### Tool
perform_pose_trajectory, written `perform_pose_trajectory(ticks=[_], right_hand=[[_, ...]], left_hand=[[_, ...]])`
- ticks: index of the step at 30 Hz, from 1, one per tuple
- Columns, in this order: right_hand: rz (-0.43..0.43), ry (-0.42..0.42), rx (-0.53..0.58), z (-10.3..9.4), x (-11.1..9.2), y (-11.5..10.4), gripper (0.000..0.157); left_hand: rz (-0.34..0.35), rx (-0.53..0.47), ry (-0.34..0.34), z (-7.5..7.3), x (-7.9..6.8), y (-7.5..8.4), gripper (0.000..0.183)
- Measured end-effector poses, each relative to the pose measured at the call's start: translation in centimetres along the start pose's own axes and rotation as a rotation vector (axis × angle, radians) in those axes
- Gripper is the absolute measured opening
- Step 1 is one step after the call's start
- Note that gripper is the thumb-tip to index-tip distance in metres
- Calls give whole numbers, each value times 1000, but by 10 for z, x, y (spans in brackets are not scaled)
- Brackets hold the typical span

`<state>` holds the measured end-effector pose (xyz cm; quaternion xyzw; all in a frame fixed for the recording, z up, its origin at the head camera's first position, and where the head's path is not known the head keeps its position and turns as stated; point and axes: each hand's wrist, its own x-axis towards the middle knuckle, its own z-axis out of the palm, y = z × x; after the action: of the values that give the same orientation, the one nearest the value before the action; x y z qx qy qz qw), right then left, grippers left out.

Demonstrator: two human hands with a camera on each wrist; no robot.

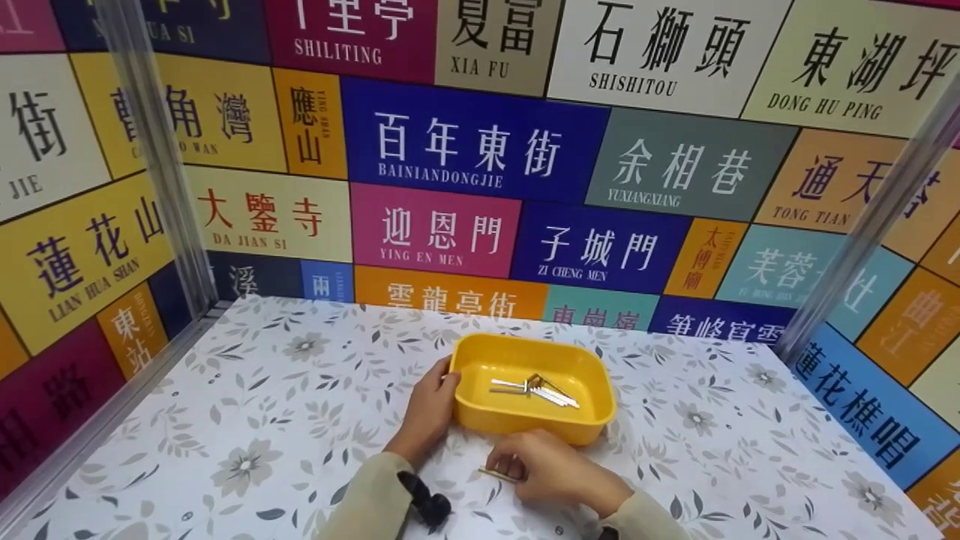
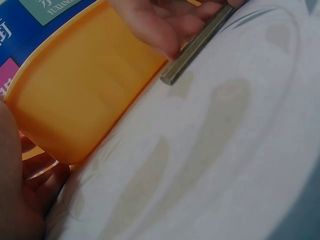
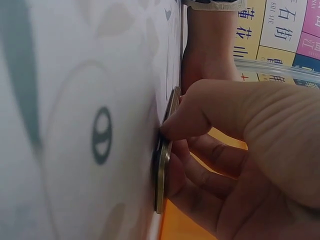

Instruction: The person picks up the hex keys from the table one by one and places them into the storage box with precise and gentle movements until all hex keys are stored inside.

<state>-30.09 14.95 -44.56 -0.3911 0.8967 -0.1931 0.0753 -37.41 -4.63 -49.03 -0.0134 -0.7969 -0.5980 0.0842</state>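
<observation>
A yellow plastic tray (image 1: 525,421) stands on the table. Several thin silver and brass-coloured metal pieces (image 1: 555,394) lie inside it. My left hand (image 1: 429,411) holds the tray at its left end, some fingers out of sight behind the wall. In front of the tray, my right hand (image 1: 546,466) pinches a slim brass-coloured metal bar (image 1: 495,473) between thumb and fingers. The left wrist view shows one end of this bar (image 2: 192,47) close above the cloth. Seen from the right wrist, the bar (image 3: 163,175) lies along the fingertips, very near the tabletop.
A white cloth with grey flowers and leaves (image 1: 247,465) covers the table. Behind it rises a wall of coloured panels with Chinese lettering (image 1: 472,142). Clear upright edges (image 1: 161,150) stand at left and right. A black wrist strap (image 1: 426,501) crosses the left sleeve.
</observation>
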Motion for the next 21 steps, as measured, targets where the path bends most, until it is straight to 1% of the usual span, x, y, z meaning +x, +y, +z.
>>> perform_pose_trajectory(ticks=[6,11,17,21], right_hand=[[48,-19,11,-2,-1,0,45],[83,-46,23,-4,-2,0,43],[86,-57,-21,-7,-2,2,42],[75,-54,-9,-8,-3,2,43]], left_hand=[[-37,-12,-13,0,0,1,49],[-28,-9,-25,-1,-1,1,49],[-26,-10,-29,-2,-1,2,49],[-23,-14,-32,-1,-2,2,49]])
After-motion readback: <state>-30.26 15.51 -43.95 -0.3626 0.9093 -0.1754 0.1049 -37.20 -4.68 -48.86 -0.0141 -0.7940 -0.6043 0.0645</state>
